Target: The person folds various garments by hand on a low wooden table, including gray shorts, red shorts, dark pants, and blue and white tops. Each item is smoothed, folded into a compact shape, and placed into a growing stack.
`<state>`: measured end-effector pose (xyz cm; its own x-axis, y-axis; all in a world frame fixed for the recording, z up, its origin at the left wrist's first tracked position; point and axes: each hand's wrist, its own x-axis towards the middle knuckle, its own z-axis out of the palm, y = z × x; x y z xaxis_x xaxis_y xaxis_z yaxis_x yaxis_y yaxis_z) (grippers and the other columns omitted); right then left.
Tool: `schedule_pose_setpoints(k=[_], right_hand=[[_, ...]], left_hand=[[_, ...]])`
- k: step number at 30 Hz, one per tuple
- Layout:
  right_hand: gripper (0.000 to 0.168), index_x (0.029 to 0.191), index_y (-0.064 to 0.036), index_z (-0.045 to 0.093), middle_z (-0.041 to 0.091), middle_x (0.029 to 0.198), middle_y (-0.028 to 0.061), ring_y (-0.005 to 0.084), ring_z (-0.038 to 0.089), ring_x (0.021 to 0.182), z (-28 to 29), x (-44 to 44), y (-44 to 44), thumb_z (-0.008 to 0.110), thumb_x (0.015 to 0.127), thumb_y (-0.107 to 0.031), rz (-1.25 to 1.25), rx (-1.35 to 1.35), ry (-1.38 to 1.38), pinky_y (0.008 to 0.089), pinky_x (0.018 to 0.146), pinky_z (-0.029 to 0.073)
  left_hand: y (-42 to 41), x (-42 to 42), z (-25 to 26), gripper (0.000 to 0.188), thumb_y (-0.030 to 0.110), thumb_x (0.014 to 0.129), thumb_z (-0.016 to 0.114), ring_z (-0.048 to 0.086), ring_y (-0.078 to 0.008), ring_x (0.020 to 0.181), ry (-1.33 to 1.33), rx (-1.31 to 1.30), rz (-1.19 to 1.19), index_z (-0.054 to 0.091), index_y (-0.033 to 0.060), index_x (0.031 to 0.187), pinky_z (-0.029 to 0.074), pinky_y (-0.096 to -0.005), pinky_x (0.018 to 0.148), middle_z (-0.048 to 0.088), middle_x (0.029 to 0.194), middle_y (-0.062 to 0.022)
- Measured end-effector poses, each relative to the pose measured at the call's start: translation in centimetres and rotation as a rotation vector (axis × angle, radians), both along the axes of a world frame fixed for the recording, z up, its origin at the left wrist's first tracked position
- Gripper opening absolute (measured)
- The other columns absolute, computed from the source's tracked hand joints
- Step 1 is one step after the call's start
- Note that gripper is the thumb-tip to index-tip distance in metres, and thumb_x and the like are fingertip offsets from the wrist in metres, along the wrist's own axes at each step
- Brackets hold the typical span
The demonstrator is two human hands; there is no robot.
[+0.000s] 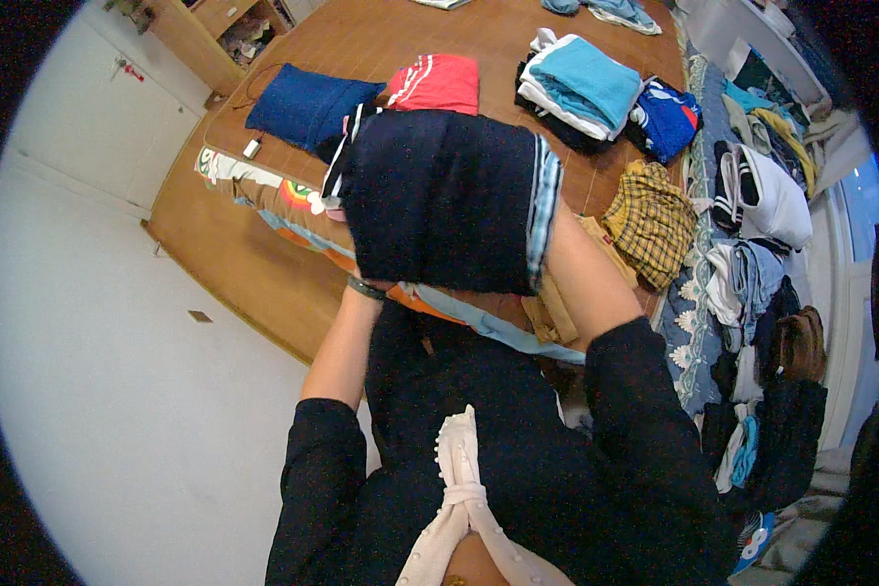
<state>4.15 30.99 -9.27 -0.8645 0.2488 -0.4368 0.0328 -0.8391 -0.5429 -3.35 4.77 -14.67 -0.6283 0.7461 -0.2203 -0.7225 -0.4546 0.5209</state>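
Note:
A folded black garment (443, 198) with a striped light-blue edge is held up in front of me, over the near edge of the brown mat. My left hand (372, 281) grips its lower left corner, the fingers mostly hidden behind the cloth. My right hand is hidden behind the garment's right side; only the bare forearm shows. Beyond the garment lie a folded navy cloth item (308, 106) and a folded red garment (439, 82). To the right are a stack topped by a light-blue garment (586, 79), a blue patterned garment (666, 121) and a yellow plaid garment (650, 220).
Piles of clothing, one with a white folded garment (776, 198), line the blue lace-edged cover (692, 322) on the right. A tan garment (553, 311) lies by my right forearm. A small white plug-like object (252, 149) rests near the mat's left edge. A white door (95, 110) stands at left.

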Motion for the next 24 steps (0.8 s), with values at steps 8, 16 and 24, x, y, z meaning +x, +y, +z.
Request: schedule_pose_setpoints(k=[8, 16, 24], right_hand=[[0.022, 0.090, -0.004, 0.060, 0.062, 0.089, 0.0127, 0.0271, 0.057, 0.080, -6.4, 0.6, 4.4, 0.052, 0.082, -0.023, 0.061, 0.086, -0.065, 0.0441, 0.077, 0.046], [0.039, 0.114, -0.005, 0.049, 0.056, 0.099, 0.0034, 0.0106, 0.054, 0.086, 2.7, 18.0, 7.7, 0.054, 0.085, -0.031, -0.008, 0.859, -0.244, 0.0231, 0.071, 0.044], [0.054, 0.114, -0.003, 0.049, 0.052, 0.111, 0.0149, 0.0301, 0.047, 0.105, 17.1, 44.1, 12.4, 0.068, 0.069, -0.025, -0.512, 2.289, -1.258, 0.0375, 0.090, 0.038]], left_hand=[[0.3, -0.8, -4.0, 0.054, 0.053, 0.079, 0.051, 0.047, -0.0260, 0.099, -0.112, -0.025, -0.130, 0.047, 0.0154, 0.117, 0.039, -0.0410, 0.085, 0.051, 0.111, -0.0065], [-1.9, -0.8, -4.5, 0.035, 0.038, 0.086, 0.051, 0.048, -0.0211, 0.102, -0.018, -0.155, -0.032, 0.050, 0.0125, 0.109, 0.039, -0.0339, 0.088, 0.050, 0.111, -0.0067], [-2.9, 3.0, -3.4, 0.036, 0.035, 0.087, 0.048, 0.051, -0.0170, 0.087, 0.174, -0.528, 0.255, 0.045, 0.0080, 0.110, 0.042, -0.0310, 0.079, 0.053, 0.095, -0.0060]])
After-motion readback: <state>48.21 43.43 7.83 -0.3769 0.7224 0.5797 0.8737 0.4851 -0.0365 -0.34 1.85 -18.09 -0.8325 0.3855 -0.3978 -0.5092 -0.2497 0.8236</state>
